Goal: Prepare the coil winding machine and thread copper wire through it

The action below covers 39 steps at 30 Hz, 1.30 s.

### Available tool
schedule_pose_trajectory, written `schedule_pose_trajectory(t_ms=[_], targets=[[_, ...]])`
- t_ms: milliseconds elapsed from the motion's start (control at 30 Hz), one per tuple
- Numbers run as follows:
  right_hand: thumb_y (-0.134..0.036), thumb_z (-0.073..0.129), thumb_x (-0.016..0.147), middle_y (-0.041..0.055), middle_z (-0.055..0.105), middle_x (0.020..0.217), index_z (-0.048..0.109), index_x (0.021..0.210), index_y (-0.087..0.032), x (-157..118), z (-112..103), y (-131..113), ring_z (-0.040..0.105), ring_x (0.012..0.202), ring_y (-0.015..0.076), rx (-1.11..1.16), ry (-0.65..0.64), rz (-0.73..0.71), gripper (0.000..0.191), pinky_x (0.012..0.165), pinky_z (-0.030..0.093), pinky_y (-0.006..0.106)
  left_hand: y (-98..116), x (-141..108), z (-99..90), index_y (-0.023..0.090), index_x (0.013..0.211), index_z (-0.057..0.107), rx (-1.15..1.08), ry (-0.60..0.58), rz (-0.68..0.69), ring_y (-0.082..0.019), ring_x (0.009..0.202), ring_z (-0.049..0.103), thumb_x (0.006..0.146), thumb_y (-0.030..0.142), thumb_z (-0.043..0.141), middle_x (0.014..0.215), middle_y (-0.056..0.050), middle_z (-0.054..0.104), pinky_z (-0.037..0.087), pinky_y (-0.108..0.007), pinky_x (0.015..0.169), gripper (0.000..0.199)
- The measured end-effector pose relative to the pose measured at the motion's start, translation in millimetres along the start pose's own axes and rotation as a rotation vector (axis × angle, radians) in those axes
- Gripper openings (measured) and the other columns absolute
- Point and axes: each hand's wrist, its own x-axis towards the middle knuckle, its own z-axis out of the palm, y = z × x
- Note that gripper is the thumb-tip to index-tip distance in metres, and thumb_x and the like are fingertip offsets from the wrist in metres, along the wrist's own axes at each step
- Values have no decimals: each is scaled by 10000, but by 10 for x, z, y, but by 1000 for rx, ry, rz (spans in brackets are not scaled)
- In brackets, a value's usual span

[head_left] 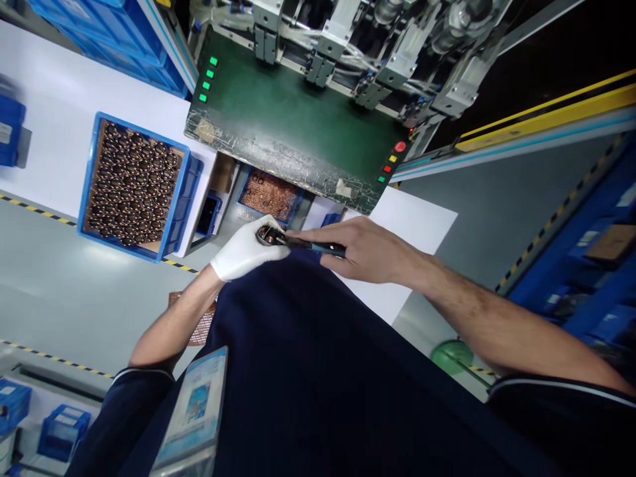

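In the head view my left hand (241, 252), in a white glove, is closed around a small round dark part (269, 234) with copper-coloured pieces inside. My bare right hand (365, 248) grips dark-handled pliers (322, 248). The jaws of the pliers reach into or against the round part; exactly what they touch is too small to tell. Both hands are close together in front of my dark blue shirt. Just beyond them sits a blue bin (271, 194) of small copper-coloured bits.
A blue crate (183, 192) at the left holds many dark and copper ring-shaped parts. Ahead stands a machine with a green bench plate (298, 112), lit green buttons and a red button (399, 146). A white board (417, 225) lies right; a green stool (452, 356) stands behind my right arm.
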Motion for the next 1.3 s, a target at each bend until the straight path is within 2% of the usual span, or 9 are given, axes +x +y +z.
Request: schedule_pose_trajectory(t_ms=[133, 267, 500, 700, 833, 933, 1033, 1200, 1300], targets=[[-237, 653, 928, 25, 750, 1035, 573, 1633, -358, 33, 104, 92, 630, 794, 186, 3, 18, 30, 720, 757, 509, 305, -89, 98, 74, 211, 843, 569, 33, 72, 25, -125, 780, 565, 642, 276, 785, 805, 48, 634, 449, -247, 741, 302], [-291, 733, 899, 46, 645, 1057, 514, 1671, -388, -32, 137, 50, 607, 873, 218, -25, 69, -19, 808, 802, 541, 342, -54, 71, 162, 232, 856, 563, 225, 122, 75, -137, 749, 575, 653, 269, 755, 772, 46, 638, 443, -261, 709, 282], [-253, 616, 996, 84, 638, 1174, 390, 1738, -394, -151, 151, -82, 612, 957, 244, -166, 124, -10, 788, 881, 575, 380, 83, -9, 314, 264, 832, 514, 553, 200, 126, -173, 664, 550, 679, 283, 797, 716, 12, 622, 434, -333, 669, 322], [-208, 529, 1014, 25, 675, 992, 431, 1721, -375, -197, 198, -79, 597, 769, 174, -31, 88, 27, 733, 752, 533, 287, 113, 21, 330, 244, 802, 512, 338, 12, 67, -132, 670, 525, 660, 259, 751, 702, 42, 577, 410, -281, 620, 278], [-222, 562, 975, 24, 721, 989, 550, 1655, -359, -173, 239, -3, 604, 749, 174, -27, 76, 99, 693, 692, 474, 281, 89, 115, 290, 218, 773, 537, 275, -37, 6, -99, 660, 502, 637, 233, 746, 685, 61, 562, 384, -242, 602, 249], [-228, 582, 943, 25, 792, 1021, 651, 1577, -339, -62, 329, 135, 648, 789, 188, 63, 50, 157, 647, 726, 468, 288, -70, 299, 245, 195, 797, 614, 167, -118, -93, -98, 641, 537, 614, 217, 742, 688, 52, 626, 404, -233, 592, 224], [-223, 604, 908, 13, 849, 1101, 757, 1460, -324, 181, 491, 413, 690, 847, 204, 240, 9, 220, 581, 791, 478, 296, -389, 630, 210, 160, 791, 691, 24, -192, -246, -118, 627, 584, 596, 197, 726, 672, 9, 677, 461, -244, 597, 201], [-203, 640, 863, 0, 846, 909, 867, 1229, -254, 651, 843, 1103, 694, 836, 204, 409, -99, 335, 434, 820, 453, 295, -1012, 1234, 201, 154, 711, 680, -140, -84, -556, -132, 630, 617, 598, 165, 779, 628, -18, 671, 570, -268, 650, 150], [-224, 633, 881, 10, 825, 886, 859, 1150, -208, 742, 1022, 1376, 694, 859, 205, 450, -108, 388, 351, 830, 456, 292, -1239, 1342, 181, 158, 726, 670, -300, -18, -628, -123, 645, 633, 632, 172, 799, 660, -29, 688, 587, -257, 686, 160]])
